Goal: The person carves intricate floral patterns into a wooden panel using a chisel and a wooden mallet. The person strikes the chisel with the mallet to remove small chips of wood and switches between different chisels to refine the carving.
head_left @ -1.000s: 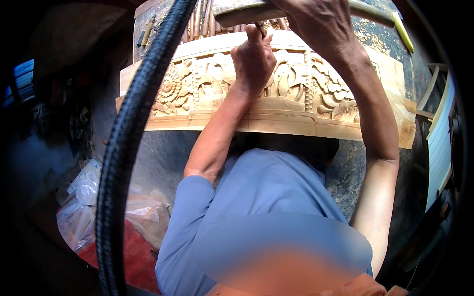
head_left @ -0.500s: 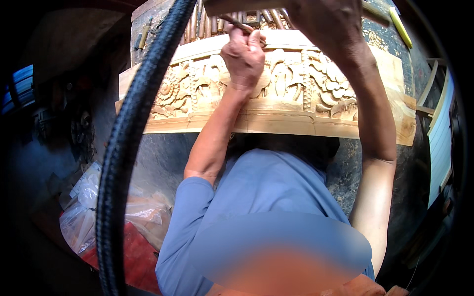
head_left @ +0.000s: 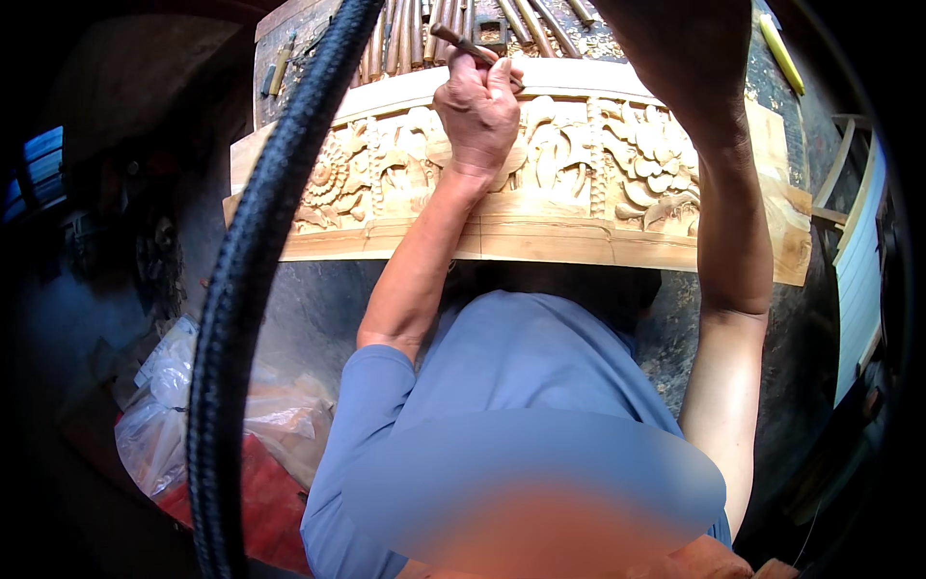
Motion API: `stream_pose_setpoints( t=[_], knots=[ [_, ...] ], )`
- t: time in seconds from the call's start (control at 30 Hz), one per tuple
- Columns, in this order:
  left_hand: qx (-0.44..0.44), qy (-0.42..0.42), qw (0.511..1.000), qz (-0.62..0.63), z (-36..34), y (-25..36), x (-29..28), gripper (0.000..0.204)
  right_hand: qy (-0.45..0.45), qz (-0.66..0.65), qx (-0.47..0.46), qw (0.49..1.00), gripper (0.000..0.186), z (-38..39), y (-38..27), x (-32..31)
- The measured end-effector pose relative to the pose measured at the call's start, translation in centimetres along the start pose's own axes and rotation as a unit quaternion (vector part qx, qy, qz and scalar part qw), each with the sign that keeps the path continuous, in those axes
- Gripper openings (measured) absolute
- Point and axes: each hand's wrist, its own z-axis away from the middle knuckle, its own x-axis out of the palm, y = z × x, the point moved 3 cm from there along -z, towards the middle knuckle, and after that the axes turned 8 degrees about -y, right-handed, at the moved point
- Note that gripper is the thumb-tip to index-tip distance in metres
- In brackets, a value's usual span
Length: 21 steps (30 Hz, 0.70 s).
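Here, a carved wooden panel (head_left: pixel 555 159) lies nearest; over its far edge the left hand (head_left: pixel 477 114) grips a slim brown tool (head_left: pixel 455 40) — the right hand (head_left: pixel 680 43), dark and cut off, I cannot tell — with wooden-handled tools (head_left: pixel 403 43) beyond.

The left hand (head_left: pixel 476 111) is gripping with bent fingers (head_left: pixel 499 80), its forearm (head_left: pixel 417 261) slanting, while the right hand (head_left: pixel 683 43) is hanging shadowed at the upper edge.

No lettering, number or sign can be read: the carved wooden panel (head_left: pixel 550 207) bears thin dark lines (nothing legible as writing), and the clear plastic bag (head_left: pixel 159 449) shows no readable print.
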Motion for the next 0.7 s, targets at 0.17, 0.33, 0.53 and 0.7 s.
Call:
stream_pose_setpoints(
  t=[0.17, 0.33, 0.53, 0.7],
  knots=[
    [0.094, -0.011, 0.985, -0.147, 0.5, 1.1, 0.9, 0.010, -0.310, 0.284, -0.092, 0.902, 0.059, 2.7, 1.6, 2.1],
    [-0.035, -0.015, 0.999, -0.001, 0.0, -0.4, 0.2, 0.011, -0.155, 0.116, -0.012, 0.981, 0.054, 0.1, 0.8, -0.2],
    [0.007, -0.014, 1.000, -0.024, -0.2, -0.3, 0.8, 0.008, -0.317, 0.112, -0.006, 0.942, 0.069, 3.0, 2.4, 1.3],
    [0.028, -0.033, 0.994, -0.101, -0.2, 0.6, 0.6, 0.007, -0.229, 0.185, -0.042, 0.955, 0.053, 1.6, 1.6, 0.3]
  ],
)
